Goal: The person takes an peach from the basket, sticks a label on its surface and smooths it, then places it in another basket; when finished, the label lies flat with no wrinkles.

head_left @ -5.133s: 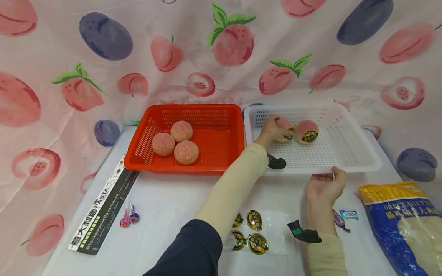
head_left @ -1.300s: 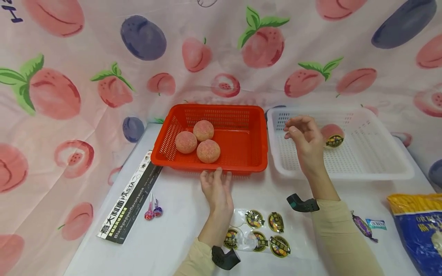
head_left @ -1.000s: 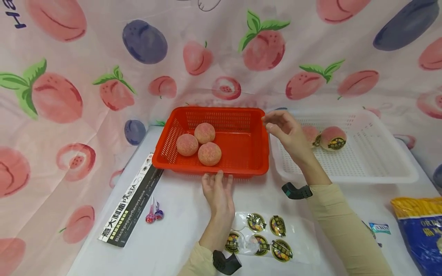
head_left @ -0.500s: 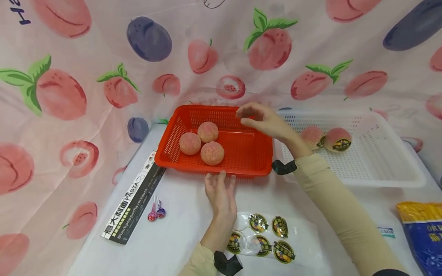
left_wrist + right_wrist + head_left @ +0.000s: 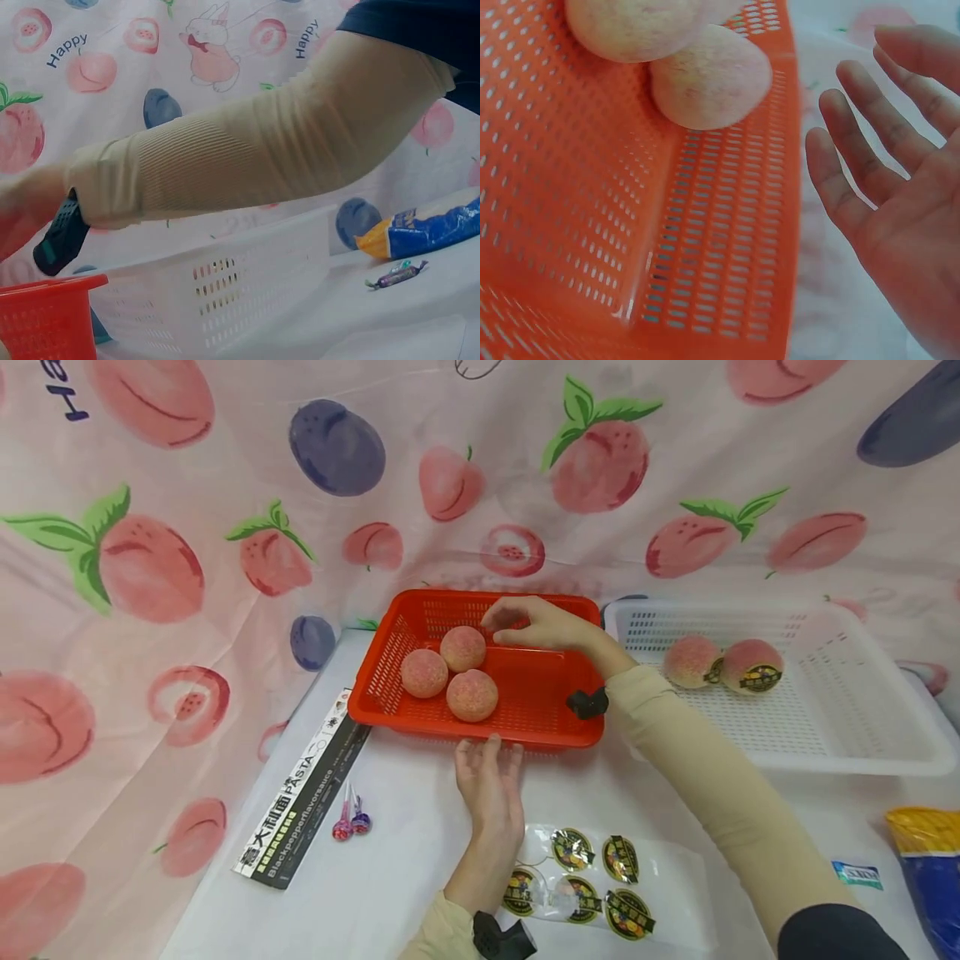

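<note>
Three pink-yellow peaches lie together in the left half of the red basket [image 5: 536, 693]: a left one [image 5: 423, 674], a back one [image 5: 462, 648] and a front one [image 5: 472, 696]. Over the basket, just right of the back peach, my right hand [image 5: 543, 625] hovers with loosely bent fingers, holding nothing. The right wrist view shows this hand [image 5: 911, 202] with spread fingers, apart from the peach [image 5: 710, 79]. My left hand [image 5: 491, 797] reaches up to the basket's front rim, fingertips at its underside. Two peaches [image 5: 692, 662] with black-and-gold labels sit in the white basket [image 5: 847, 718].
A clear sheet [image 5: 678, 881] of round black-and-gold stickers lies in front. At left are a long pasta box [image 5: 303, 802] and two lollipops [image 5: 342, 828]. To the right are a small candy [image 5: 857, 874], a purple-wrapped candy [image 5: 397, 276] and a blue-yellow bag [image 5: 926, 860].
Earlier, my left hand held a labelled peach in the white basket; it now touches the red basket's front. My right hand has left the white basket and moved left over the red one.
</note>
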### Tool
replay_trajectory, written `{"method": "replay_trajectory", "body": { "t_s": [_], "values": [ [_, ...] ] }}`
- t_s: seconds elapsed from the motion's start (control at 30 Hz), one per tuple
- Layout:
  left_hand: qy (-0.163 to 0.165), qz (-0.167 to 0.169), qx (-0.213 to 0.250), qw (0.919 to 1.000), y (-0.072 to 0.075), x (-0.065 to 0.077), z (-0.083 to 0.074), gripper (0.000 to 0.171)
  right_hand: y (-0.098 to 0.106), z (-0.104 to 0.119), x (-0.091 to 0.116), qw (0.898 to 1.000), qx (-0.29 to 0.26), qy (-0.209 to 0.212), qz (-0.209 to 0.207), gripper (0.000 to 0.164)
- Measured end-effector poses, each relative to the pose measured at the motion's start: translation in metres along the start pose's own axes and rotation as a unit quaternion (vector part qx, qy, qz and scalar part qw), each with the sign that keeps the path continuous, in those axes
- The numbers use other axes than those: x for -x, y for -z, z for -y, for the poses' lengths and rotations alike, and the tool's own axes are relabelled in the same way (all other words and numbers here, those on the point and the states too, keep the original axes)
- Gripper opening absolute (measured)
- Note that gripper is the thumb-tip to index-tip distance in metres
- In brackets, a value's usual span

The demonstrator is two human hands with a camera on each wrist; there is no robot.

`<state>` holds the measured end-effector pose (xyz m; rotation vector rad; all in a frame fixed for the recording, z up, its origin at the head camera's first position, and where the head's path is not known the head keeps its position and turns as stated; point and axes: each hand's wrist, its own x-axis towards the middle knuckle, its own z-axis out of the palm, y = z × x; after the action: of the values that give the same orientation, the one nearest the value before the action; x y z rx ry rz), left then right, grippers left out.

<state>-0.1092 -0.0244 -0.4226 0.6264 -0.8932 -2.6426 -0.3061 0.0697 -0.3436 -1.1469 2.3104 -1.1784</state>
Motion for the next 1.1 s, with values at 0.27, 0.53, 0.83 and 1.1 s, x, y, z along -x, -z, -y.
{"method": "replay_trajectory", "body": {
  "t_s": [0.27,0.53,0.83,1.1],
  "values": [
    [0.003,0.003,0.001,1.0000,0.001,0.000,0.001,0.024,-0.027,-0.014,-0.022,0.993,0.013,-0.026,0.113,0.046],
    [0.009,0.002,0.005,0.9999,0.001,0.000,0.004,0.021,-0.042,-0.025,-0.033,0.983,0.020,-0.083,0.160,0.055],
    [0.022,0.011,0.003,0.9997,0.002,-0.001,0.003,0.018,-0.054,-0.031,-0.040,0.965,0.002,-0.095,0.246,0.059],
    [0.024,0.017,-0.004,0.9996,0.002,-0.004,0.002,0.018,-0.062,-0.030,-0.044,0.952,-0.002,-0.130,0.277,0.069]
  ]
}}
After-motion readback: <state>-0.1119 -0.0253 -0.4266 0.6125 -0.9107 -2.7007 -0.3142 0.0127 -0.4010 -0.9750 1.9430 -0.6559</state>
